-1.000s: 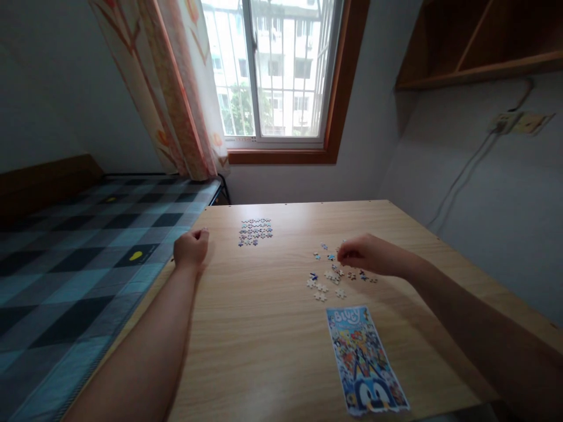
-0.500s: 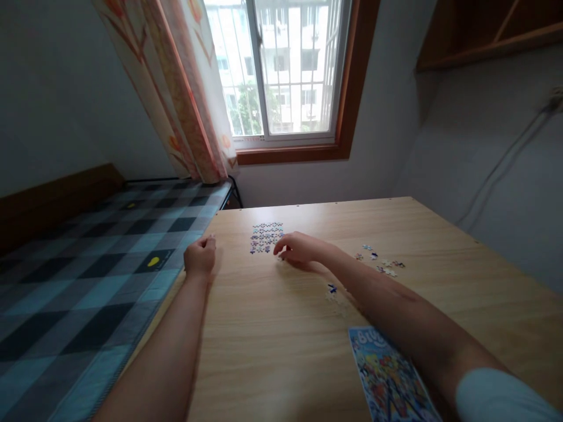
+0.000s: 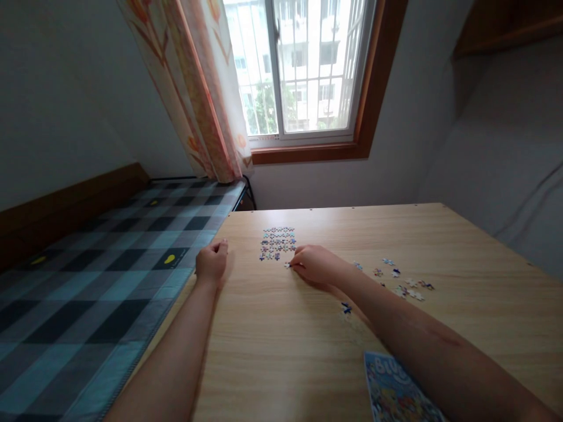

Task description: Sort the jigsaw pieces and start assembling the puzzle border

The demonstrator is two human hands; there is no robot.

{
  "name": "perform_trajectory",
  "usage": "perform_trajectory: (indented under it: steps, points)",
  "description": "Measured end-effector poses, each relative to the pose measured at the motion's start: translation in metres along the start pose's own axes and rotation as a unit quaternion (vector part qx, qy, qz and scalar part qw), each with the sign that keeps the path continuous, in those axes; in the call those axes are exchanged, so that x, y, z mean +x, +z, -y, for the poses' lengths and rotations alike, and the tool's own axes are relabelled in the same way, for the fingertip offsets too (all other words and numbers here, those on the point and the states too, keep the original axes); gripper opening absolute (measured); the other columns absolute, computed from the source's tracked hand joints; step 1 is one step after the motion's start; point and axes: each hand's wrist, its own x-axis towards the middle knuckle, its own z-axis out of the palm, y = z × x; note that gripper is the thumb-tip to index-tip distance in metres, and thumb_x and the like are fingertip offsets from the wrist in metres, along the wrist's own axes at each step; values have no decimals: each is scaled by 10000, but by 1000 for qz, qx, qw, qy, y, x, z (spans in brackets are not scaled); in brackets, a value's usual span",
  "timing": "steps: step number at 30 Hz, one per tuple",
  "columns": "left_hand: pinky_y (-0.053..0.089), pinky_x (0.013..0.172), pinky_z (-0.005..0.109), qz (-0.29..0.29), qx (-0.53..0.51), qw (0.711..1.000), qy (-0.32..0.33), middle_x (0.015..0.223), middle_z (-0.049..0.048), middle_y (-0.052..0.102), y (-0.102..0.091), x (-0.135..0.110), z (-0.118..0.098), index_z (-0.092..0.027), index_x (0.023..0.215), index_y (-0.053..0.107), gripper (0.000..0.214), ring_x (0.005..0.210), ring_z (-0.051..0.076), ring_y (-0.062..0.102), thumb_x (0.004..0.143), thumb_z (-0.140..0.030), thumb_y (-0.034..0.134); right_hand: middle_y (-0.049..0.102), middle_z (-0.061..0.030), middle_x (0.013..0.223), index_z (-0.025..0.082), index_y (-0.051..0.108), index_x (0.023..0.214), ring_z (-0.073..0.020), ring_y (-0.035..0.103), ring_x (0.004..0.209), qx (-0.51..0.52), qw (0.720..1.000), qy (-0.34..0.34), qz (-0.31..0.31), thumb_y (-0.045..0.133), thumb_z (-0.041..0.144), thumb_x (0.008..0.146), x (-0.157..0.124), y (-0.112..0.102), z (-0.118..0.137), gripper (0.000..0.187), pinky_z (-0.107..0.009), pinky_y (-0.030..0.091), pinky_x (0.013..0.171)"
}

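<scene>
My right hand (image 3: 317, 265) reaches over the table with its fingertips pinched on a small pale jigsaw puzzle piece (image 3: 287, 265) at the tabletop. Just beyond it lie several rows of puzzle pieces (image 3: 278, 241), set close together in a block. To the left of that block my left hand (image 3: 212, 261) rests near the table's left edge, its fingers curled closed; whether anything is inside them is hidden. Loose puzzle pieces (image 3: 411, 282) are scattered to the right of my right forearm. A dark blue puzzle piece (image 3: 346, 308) lies on the near side of that forearm, beside some pale ones.
A colourful picture sheet or box (image 3: 398, 390) lies at the front, partly under my right arm. The wooden table (image 3: 264, 340) borders a bed with a checked cover (image 3: 109, 281) on the left. A window (image 3: 308, 70) and curtain (image 3: 197, 94) stand behind.
The view has turned a little, shifting the scene right and down. My right hand now pinches the pale puzzle piece just below the rows; my left hand stays curled near the table edge.
</scene>
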Motion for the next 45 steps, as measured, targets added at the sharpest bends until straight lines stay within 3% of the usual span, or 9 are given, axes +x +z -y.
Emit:
perform_trajectory:
  steps: [6, 11, 27, 41, 45]
  points:
    - [330, 564, 296, 4, 4, 1000, 0, 520, 25, 520, 0, -1, -1, -214, 556, 531, 405, 583, 194, 521, 804, -525, 455, 726, -80, 1055, 238, 775, 1145, -177, 659, 918, 7, 999, 41, -29, 481, 163, 945, 0, 7, -6, 364, -259, 447, 829]
    - [344, 568, 292, 6, 10, 1000, -1, 536, 29, 538, 1, 0, 0, -212, 559, 540, 408, 595, 198, 527, 815, -519, 456, 715, -89, 1060, 235, 771, 1148, -182, 664, 920, -1, 998, 63, -29, 466, 178, 961, 2, 11, -5, 362, -258, 446, 822]
    - [344, 572, 297, 5, 5, 1000, 0, 555, 35, 571, 1, -1, 0, -208, 558, 546, 407, 604, 196, 543, 822, -508, 473, 705, -81, 1051, 264, 745, 1195, -190, 664, 898, -13, 997, 61, -34, 447, 241, 996, 3, 15, -7, 359, -267, 428, 778]
    - [360, 588, 287, 2, -6, 1000, 0, 570, 36, 595, 0, -1, -3, -194, 597, 602, 383, 635, 209, 576, 792, -499, 477, 716, -69, 1032, 270, 771, 1135, -178, 672, 919, 6, 998, 52, -41, 528, 209, 971, 6, 18, -14, 299, -244, 438, 801]
    - [350, 573, 285, 2, -4, 1000, 5, 557, 32, 588, -1, -2, -5, -195, 591, 597, 376, 618, 201, 565, 792, -487, 471, 729, -69, 1074, 276, 747, 1211, -172, 684, 938, 22, 996, 51, -63, 510, 129, 952, 7, 21, -18, 381, -242, 458, 837]
